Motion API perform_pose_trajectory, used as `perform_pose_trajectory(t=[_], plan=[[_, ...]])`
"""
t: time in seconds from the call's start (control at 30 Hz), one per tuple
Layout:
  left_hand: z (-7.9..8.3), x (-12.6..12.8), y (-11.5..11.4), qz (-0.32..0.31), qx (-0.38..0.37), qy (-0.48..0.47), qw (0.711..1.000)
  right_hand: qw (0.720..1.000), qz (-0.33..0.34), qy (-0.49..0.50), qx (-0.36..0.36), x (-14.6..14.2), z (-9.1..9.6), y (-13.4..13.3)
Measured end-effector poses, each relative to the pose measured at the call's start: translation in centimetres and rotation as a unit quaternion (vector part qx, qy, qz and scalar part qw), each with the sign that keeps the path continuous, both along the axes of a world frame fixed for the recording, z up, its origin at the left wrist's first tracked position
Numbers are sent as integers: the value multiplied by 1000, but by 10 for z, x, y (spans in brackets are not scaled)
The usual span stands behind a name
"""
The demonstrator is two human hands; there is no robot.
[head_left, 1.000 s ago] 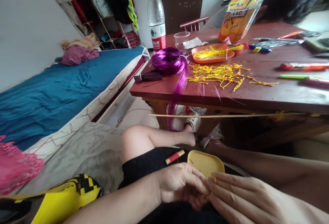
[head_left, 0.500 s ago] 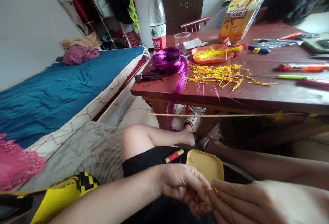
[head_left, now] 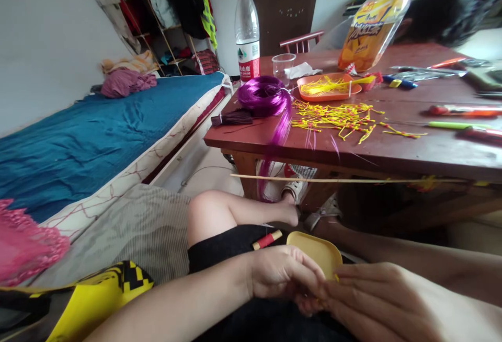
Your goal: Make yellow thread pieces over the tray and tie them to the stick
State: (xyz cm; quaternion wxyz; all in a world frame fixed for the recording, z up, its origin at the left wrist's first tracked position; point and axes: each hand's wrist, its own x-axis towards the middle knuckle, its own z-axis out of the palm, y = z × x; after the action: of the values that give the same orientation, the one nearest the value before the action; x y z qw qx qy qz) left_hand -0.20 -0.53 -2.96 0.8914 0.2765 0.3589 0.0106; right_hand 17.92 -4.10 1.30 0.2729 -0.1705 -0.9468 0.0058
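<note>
My left hand (head_left: 284, 276) and my right hand (head_left: 376, 300) meet over my lap at the bottom of the view. Both pinch a small yellow piece (head_left: 336, 277) between their fingertips; most of it is hidden. A yellow tray (head_left: 317, 250) rests on my lap just beyond the hands. A red spool of thread (head_left: 267, 239) lies beside it on my black shorts.
A low red-brown table (head_left: 392, 148) stands ahead with a purple hank of thread (head_left: 266, 96), scattered yellow pieces (head_left: 337, 114), an orange tray (head_left: 327, 86), a water bottle (head_left: 248, 31), a clear cup (head_left: 283, 65) and a snack bag (head_left: 371, 23). A thin stick (head_left: 345, 180) spans below its edge. A blue bed (head_left: 86, 138) lies left.
Both hands stay pinched together on my lap, with the right fingers curled further over the left. The view has shifted slightly.
</note>
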Motion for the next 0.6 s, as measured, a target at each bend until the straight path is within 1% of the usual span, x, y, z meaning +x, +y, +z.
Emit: perform_pose_trajectory(t=[0.1, 0.17, 0.2, 0.23, 0.27, 0.33, 0.4, 0.43, 0.5, 0.57, 0.6], plan=[[5, 3, 2, 47, 50, 26, 997, 996, -7, 39, -80, -1, -4, 8], [6, 5, 4, 63, 79, 36, 994, 984, -42, 75, -154, -2, -13, 12], [7, 6, 4, 72, 93, 39, 992, 973, -70, 91, -200, -3, -19, 13], [7, 7, 5, 81, 108, 44, 990, 956, -100, 104, -255, -4, -24, 15], [7, 8, 6, 89, 125, 51, 987, 931, -132, 114, -319, -6, -27, 16], [8, 9, 6, 105, 163, 65, 979, 864, -183, 130, -450, -9, -31, 19], [10, 10, 5, 119, 205, 77, 968, 800, -210, 156, -541, -12, -30, 22], [11, 10, 3, 127, 226, 82, 962, 774, -218, 175, -568, -13, -30, 23], [12, 10, 1, 141, 263, 90, 950, 735, -226, 214, -603, -16, -31, 24], [12, 11, -1, 152, 283, 94, 942, 712, -229, 245, -617, -17, -33, 24], [11, 11, -1, 154, 284, 94, 942, 710, -232, 254, -614, -17, -34, 24]])
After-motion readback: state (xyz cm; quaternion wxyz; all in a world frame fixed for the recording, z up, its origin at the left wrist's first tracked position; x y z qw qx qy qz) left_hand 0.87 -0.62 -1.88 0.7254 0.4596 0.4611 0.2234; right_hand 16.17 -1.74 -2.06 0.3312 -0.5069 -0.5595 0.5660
